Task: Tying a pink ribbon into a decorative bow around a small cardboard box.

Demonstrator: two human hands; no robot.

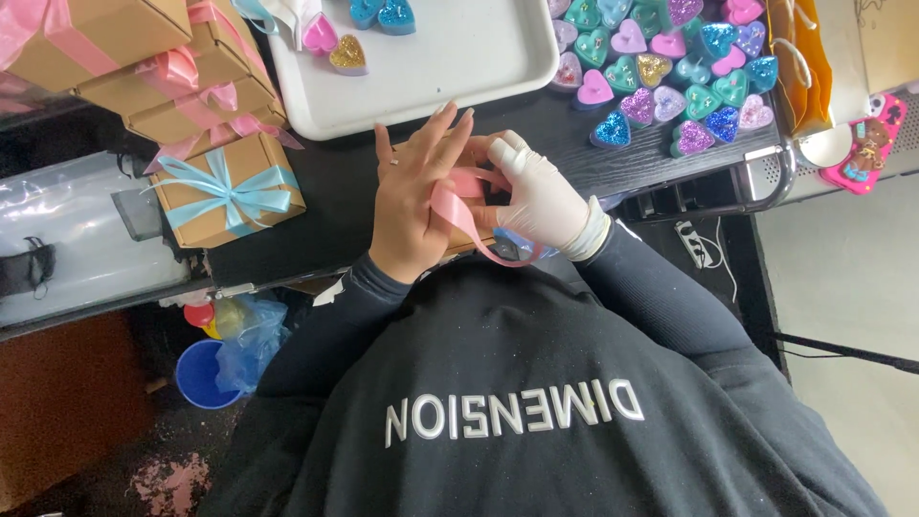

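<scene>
Ribbon [459,213], pink, runs between our bare left hand [414,196] and gloved right hand [538,196], both pinching it over a mostly hidden box [459,244] at the near table edge, its bow not yet tied, while tied boxes [228,189] wait far left.

Ribbon [458,213]: smooth satin cloth, slight sheen. Right hand [541,196]: matt white rubber-like glove. Boxes [228,189]: matt brown cardboard. Tray [450,57]: smooth white plastic. Hearts [670,72]: glossy, glittered. Table [335,201]: matt black, wood-grained.
</scene>
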